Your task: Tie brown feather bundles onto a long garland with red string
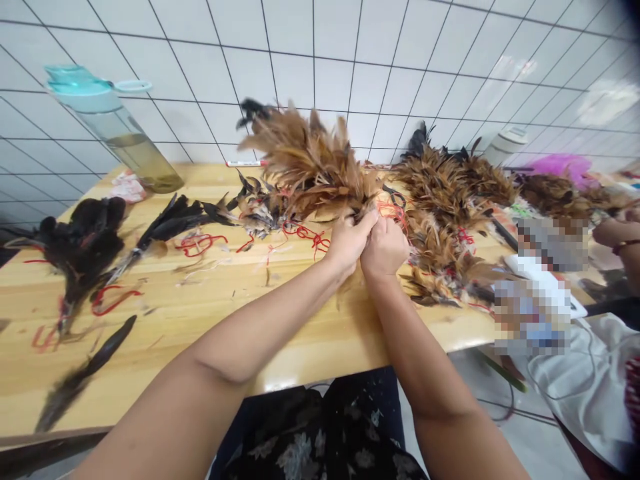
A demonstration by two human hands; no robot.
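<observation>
A thick bundle of brown feathers with dark tips (315, 153) rises from my two fists, its tip leaning to the upper left. Both hands are closed round its lower end, side by side and touching. My left hand (350, 240) wraps the base from the left, and my right hand (385, 247) grips just beside it. My fingers hide the end of the bundle. Red string (393, 210) lies behind my right hand, and more red string (307, 237) is on the wooden table (280, 307) left of my hands.
Black feather bunches (90, 233) and a single dark feather (90, 373) lie at left. A water bottle (120, 133) stands by the tiled wall. More brown feather bundles (440, 187) are piled at right, near another person's hand (617, 233). A red-and-white marker (245, 163) lies behind.
</observation>
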